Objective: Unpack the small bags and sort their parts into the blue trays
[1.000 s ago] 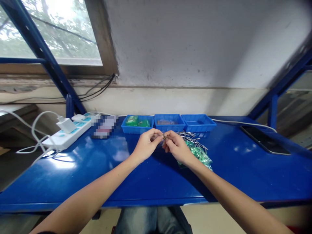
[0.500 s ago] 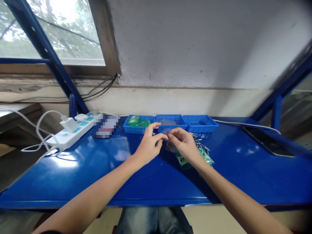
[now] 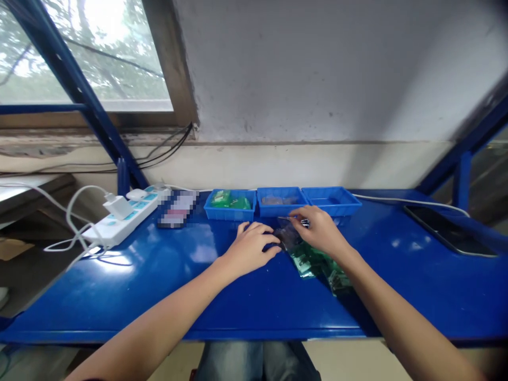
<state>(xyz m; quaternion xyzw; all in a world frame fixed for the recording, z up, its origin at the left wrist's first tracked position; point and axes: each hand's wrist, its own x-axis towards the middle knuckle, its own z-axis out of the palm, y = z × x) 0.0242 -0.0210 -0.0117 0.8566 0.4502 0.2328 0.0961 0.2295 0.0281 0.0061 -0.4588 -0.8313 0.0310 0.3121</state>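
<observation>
My left hand (image 3: 252, 247) lies low on the blue table (image 3: 166, 286), fingers curled downward, its tips touching the edge of a clear plastic bag (image 3: 288, 238). My right hand (image 3: 319, 228) is pinched on a thin metal pin (image 3: 291, 218) just in front of the middle blue tray (image 3: 281, 201). Under my right wrist lie bags of green parts (image 3: 313, 262). The pile of metal pins is mostly hidden behind my right hand.
Three blue trays stand in a row at the back: the left tray (image 3: 230, 205) holds green parts, the right tray (image 3: 331, 200) looks bare. A white power strip (image 3: 123, 219) with cables lies at the left. A dark phone (image 3: 448, 230) lies at the right.
Both hands have parted and dropped to the table. The left hand let go and settled flat by the bag. The right hand moved right and back toward the pins.
</observation>
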